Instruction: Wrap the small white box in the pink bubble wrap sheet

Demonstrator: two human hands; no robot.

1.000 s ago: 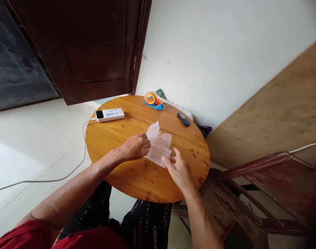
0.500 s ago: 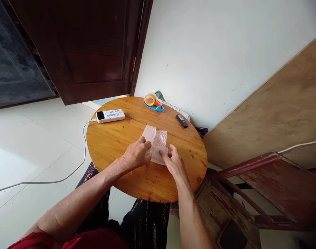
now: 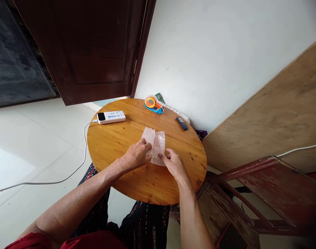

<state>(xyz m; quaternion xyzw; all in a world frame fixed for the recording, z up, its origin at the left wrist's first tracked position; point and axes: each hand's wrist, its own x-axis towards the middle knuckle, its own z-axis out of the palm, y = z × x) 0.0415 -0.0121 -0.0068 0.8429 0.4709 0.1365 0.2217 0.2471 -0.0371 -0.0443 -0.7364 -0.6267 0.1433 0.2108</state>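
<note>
A small piece of clear bubble wrap [image 3: 160, 138], with its near part folded over, lies on the round wooden table [image 3: 132, 180]. My left hand [image 3: 139, 152] is closed on the left edge of the wrap, its fingers curled under. At the right edge, my right hand [image 3: 174, 162] holds the folded part, thumb on top and index finger beside it. The tips of its other fingers are hidden.
An orange and blue tape dispenser [image 3: 154, 103] stands at the table's far edge. A white power bank [image 3: 111, 117] with a cable lies on the left, a blurred dark object [image 3: 182, 123] on the right. A worn wooden chair [image 3: 251, 200] stands right of the table.
My right hand has shifted slightly left, its thumb and index finger drawing closer at the wrap's right edge. My left hand has stayed nearly still. The view has tilted slightly.
</note>
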